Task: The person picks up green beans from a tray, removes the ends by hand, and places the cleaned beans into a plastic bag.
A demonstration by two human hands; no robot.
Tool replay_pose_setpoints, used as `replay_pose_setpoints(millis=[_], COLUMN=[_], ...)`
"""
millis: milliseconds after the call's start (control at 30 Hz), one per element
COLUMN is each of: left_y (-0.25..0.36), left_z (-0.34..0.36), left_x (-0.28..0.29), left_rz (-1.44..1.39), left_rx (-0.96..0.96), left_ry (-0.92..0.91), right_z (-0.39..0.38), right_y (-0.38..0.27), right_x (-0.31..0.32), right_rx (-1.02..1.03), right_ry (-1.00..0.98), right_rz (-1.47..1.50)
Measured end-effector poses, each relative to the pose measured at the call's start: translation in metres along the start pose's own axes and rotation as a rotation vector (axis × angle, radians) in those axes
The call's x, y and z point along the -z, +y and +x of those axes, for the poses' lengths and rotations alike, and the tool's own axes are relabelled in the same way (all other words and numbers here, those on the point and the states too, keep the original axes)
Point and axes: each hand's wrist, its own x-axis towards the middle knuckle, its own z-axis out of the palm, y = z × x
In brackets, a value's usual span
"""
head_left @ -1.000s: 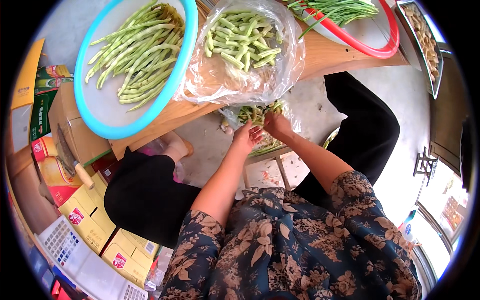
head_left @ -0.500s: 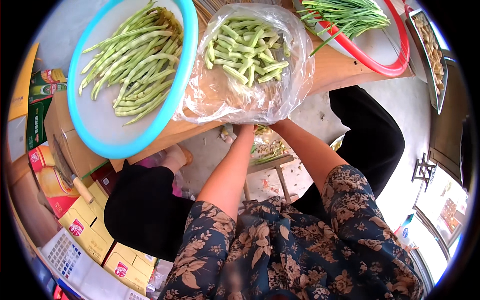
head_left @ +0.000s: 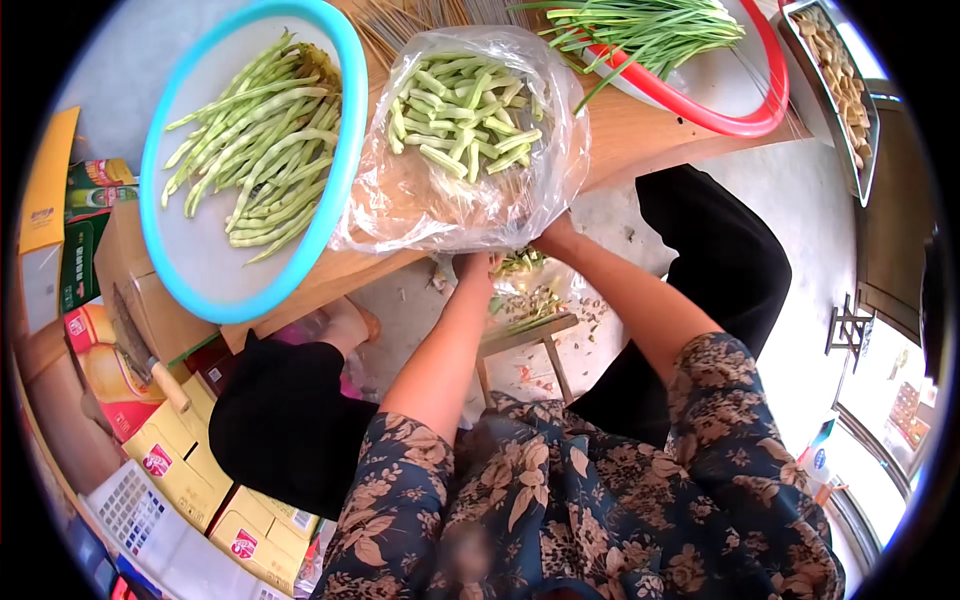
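Note:
A clear plastic bag lies opened out on the wooden table, with cut green bean pieces heaped in it. My left hand is below the bag's near edge, at the table's front. My right hand is at the bag's near right edge. The bag and the table edge hide most of the fingers of both hands, so what they hold, if anything, does not show. To the left, long whole green beans lie in a blue-rimmed basin.
At the back right, green stalks lie over a red-rimmed basin, beside a tray of pale brown pieces. Thin sticks lie behind the bag. Plant scraps are below, near a wooden stool. Cardboard boxes stand left.
My hands have moved a little apart, the right one outward along the bag's edge. The whole view has shifted slightly, so the table's things appear further left. The bean pieces remain in the bag.

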Motion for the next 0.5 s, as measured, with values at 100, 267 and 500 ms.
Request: replay_pose_setpoints(millis=[100,267,500], left_y=[-0.003,0.005,0.006], left_z=[-0.028,-0.083,-0.144], left_x=[0.023,0.053,0.071], left_rz=[0.040,0.072,0.326], left_rx=[-0.036,-0.005,-0.239], left_ry=[-0.022,-0.226,-0.223], right_z=[-0.010,-0.065,-0.124], right_y=[0.025,-0.019,-0.040], right_x=[0.005,0.097,0.149], right_rx=[-0.025,0.040,0.122], right_ry=[-0.176,-0.406,-0.266], right_rz=[-0.030,-0.113,0.047])
